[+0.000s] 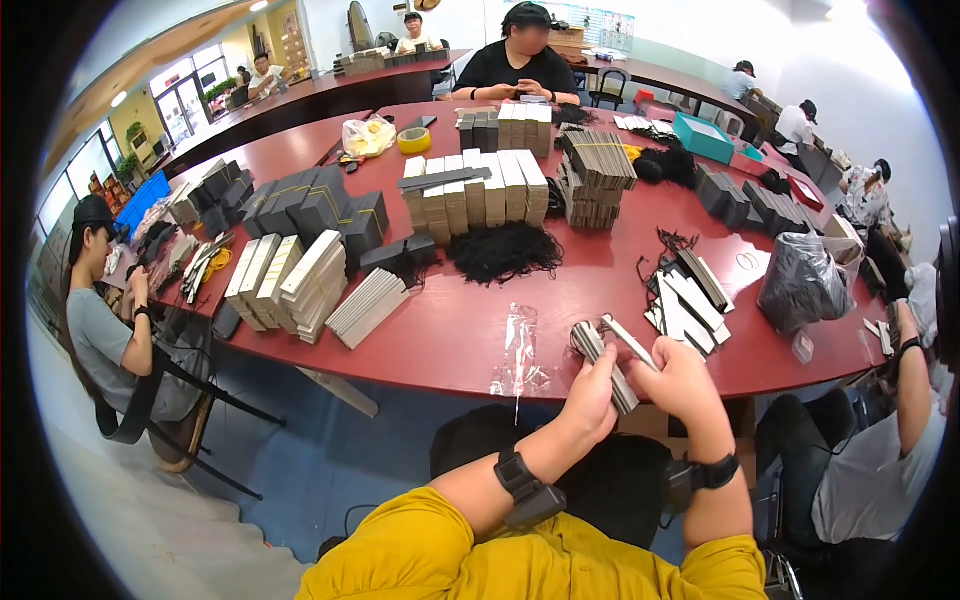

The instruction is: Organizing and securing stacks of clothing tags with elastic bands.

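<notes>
My left hand (pixel 590 400) is closed round a small bundle of narrow grey card strips (pixel 622 392) held at the table's front edge. Beside it, my right hand (pixel 682 378) pinches one pale card strip (pixel 626 336), whose far end lies close to the bundle. Just past my hands, white card strips (pixel 686 308) with black strings lie loosely spread. To the left of the bundle, a crumpled see-through plastic wrapper (pixel 518 345) lies flat. Farther off is a heap of black strings (pixel 505 252) in front of upright stacks of white-edged cards (pixel 487 190).
Dark grey card stacks (pixel 315 205) and white card stacks (pixel 285 285) cover the table's left side. A tall grey stack (pixel 593 180) stands at the back. To the right are a dark plastic bag (pixel 803 285) and a teal box (pixel 703 138). Co-workers sit left, opposite and right.
</notes>
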